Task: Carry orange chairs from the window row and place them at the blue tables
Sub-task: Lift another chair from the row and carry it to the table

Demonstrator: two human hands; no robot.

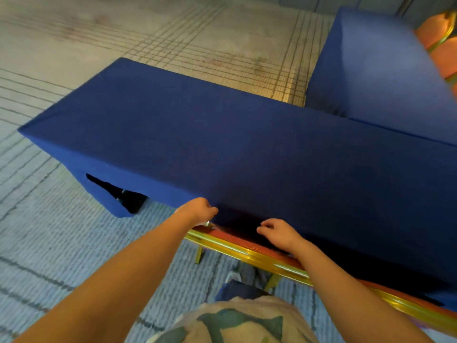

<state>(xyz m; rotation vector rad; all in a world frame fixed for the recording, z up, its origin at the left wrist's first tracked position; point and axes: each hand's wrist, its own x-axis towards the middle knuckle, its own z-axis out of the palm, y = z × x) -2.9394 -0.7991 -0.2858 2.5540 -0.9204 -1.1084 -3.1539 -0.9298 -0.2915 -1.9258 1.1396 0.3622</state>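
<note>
An orange chair with a gold frame (249,254) stands against the near side of a long table covered in blue cloth (222,134). Most of its seat is hidden under the table's edge. My left hand (199,210) is curled around the chair back's left corner. My right hand (278,233) rests on the top of the chair back, fingers bent over it. A second blue table (376,68) stands at the far right, with orange chairs (439,43) behind it.
Patterned grey carpet with dark line grids covers the floor around the tables. A gap of carpet lies between the two tables. The near table's cloth has an open slit at its left end (116,191). My legs and shoe show below.
</note>
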